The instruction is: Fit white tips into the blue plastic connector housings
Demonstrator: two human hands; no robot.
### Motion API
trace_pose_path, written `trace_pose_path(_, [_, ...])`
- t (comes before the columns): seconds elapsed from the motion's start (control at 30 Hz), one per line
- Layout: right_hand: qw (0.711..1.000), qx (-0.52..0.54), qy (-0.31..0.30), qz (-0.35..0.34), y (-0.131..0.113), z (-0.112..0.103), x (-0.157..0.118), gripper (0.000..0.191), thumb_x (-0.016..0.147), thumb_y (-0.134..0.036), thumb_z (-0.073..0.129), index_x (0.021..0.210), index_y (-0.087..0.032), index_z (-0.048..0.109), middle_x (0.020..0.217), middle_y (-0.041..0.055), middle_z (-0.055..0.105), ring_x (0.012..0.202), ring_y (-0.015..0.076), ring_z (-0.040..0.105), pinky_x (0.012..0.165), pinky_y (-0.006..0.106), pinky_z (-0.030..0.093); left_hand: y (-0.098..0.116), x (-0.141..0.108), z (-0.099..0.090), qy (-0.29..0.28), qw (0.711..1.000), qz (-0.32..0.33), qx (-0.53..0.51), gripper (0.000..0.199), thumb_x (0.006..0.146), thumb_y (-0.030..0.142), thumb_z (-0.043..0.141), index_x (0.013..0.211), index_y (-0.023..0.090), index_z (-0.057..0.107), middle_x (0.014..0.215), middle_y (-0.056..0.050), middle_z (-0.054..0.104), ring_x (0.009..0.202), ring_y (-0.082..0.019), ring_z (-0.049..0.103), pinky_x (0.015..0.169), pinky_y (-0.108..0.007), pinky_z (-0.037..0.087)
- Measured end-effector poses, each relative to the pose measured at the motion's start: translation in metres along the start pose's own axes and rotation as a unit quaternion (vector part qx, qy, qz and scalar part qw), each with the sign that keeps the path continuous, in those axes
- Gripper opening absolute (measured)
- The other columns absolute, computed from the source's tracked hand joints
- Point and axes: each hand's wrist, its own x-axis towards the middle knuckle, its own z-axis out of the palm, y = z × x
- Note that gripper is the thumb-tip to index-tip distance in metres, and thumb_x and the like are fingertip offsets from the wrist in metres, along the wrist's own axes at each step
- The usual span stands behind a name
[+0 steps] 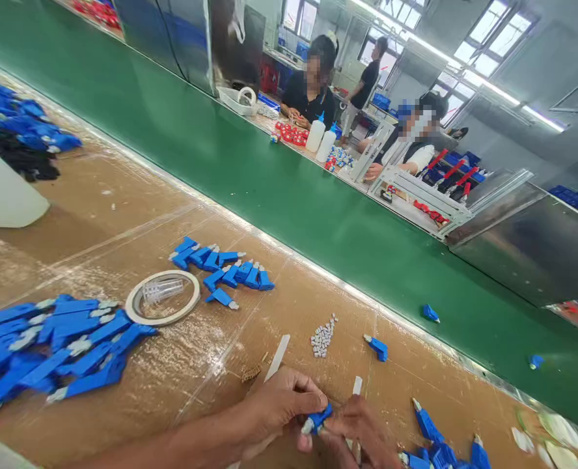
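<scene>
My left hand [280, 407] pinches a small blue plastic part [321, 417] with a pale tip, low in the middle of the head view. From the other side, the closed fingers of my right hand [362, 430] grip the same part. Just beyond my hands lie a small heap of tiny grey pieces [322, 337] and a few brass-coloured springs [252, 372]. White strips [277, 357] stick out past both hands. A single blue part [377, 348] rests ahead on the brown tabletop, and more blue parts [435, 446] are piled at the lower right.
Blue parts [69, 339] are heaped at the left, beside a tape ring [135, 306] with clear plastic pieces inside. Another blue group [220, 264] lies behind. A green conveyor belt [289, 202] crosses the view, carrying blue parts. Beyond it, people [311, 91] sit near white bottles [316, 135].
</scene>
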Motion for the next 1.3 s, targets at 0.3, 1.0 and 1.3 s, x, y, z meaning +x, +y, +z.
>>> trace_pose_path(0.3, [0.996, -0.05, -0.073, 0.03, -0.005, -0.013, 0.01, 0.018, 0.091, -0.026, 0.07, 0.074, -0.022, 0.067, 0.069, -0.0018, 0.057, 0.062, 0.0148, 0.057, 0.057, 0.026, 0.043, 0.006, -0.009, 0.002, -0.017, 1.0, 0.006, 0.006, 0.05, 0.047, 0.057, 0.086, 0.059, 0.015, 0.063, 0.05, 0.003, 0.06, 0.037, -0.007, 0.048, 0.044, -0.023, 0.041])
trace_pose_path(1.0, [0.913, 0.201, 0.155, 0.319, 0.013, -0.026, 0.001, 0.042, 0.074, -0.056, 0.078, 0.066, -0.02, 0.059, 0.055, -0.0086, 0.037, 0.05, 0.009, 0.024, 0.045, 0.021, 0.023, 0.016, -0.016, 0.004, 0.015, 0.977, -0.095, -0.193, 0.014, 0.08, 0.007, 0.071, 0.066, 0.006, 0.072, 0.052, -0.006, 0.066, 0.038, -0.005, 0.058, 0.036, -0.005, 0.04])
trace_pose_path(1.3, [0.927, 0.174, 0.112, 0.312, 0.012, -0.023, 0.003, 0.042, 0.076, -0.057, 0.075, 0.067, -0.019, 0.06, 0.06, -0.0056, 0.045, 0.056, 0.011, 0.033, 0.053, 0.024, 0.03, 0.013, -0.02, 0.0, -0.029, 0.976, -0.089, -0.197, 0.007, 0.072, 0.009, 0.08, 0.072, 0.005, 0.074, 0.057, -0.006, 0.067, 0.041, -0.002, 0.057, 0.039, -0.003, 0.041])
